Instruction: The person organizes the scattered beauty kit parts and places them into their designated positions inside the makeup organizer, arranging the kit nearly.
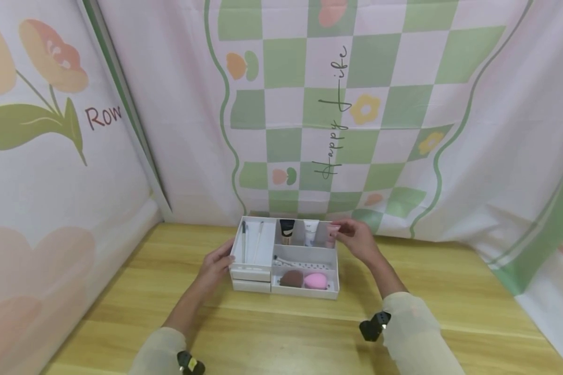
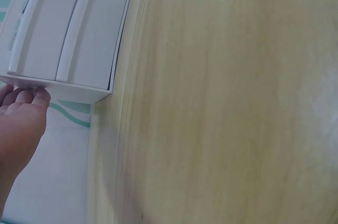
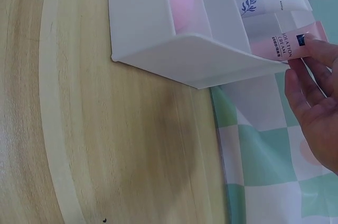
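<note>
A white desktop organizer (image 1: 305, 294) stands on the table near the curtain. My right hand (image 1: 356, 241) pinches the upper end of a pink cream tube (image 3: 288, 45), labelled "Isolation Cream", between thumb and fingers. The tube's lower part is inside the back right compartment. Beside it stand a white tube (image 1: 310, 232) and a black tube with a gold-coloured cap (image 1: 287, 230). My left hand (image 1: 216, 266) rests with its fingers against the organizer's left side. In the left wrist view its fingertips touch the side wall near the drawers (image 2: 92, 36).
Two slim brushes (image 1: 258, 242) lie on the organizer's left top. Its front compartment holds a brown sponge (image 1: 292, 279) and a pink sponge (image 1: 316, 281); more slender tools (image 1: 300, 263) lie behind them. A patterned curtain (image 1: 281, 109) hangs behind the wooden table (image 1: 281, 333).
</note>
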### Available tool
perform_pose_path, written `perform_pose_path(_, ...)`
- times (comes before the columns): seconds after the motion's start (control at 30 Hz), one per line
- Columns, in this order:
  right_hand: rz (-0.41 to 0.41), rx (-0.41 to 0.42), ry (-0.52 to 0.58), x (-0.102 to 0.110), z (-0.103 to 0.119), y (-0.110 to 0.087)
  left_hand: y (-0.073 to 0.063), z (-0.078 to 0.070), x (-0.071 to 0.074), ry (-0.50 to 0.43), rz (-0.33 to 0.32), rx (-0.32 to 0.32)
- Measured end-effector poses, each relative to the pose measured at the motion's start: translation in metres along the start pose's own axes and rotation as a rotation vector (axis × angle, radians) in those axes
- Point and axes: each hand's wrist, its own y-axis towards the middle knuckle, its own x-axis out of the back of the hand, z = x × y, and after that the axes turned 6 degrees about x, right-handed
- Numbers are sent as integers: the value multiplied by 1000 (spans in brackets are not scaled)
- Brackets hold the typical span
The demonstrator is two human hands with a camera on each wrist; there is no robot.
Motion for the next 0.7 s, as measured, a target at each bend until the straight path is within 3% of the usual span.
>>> perform_pose_path(0.7,19,1,16,3,-3,-3,0,0,2,17,15,9)
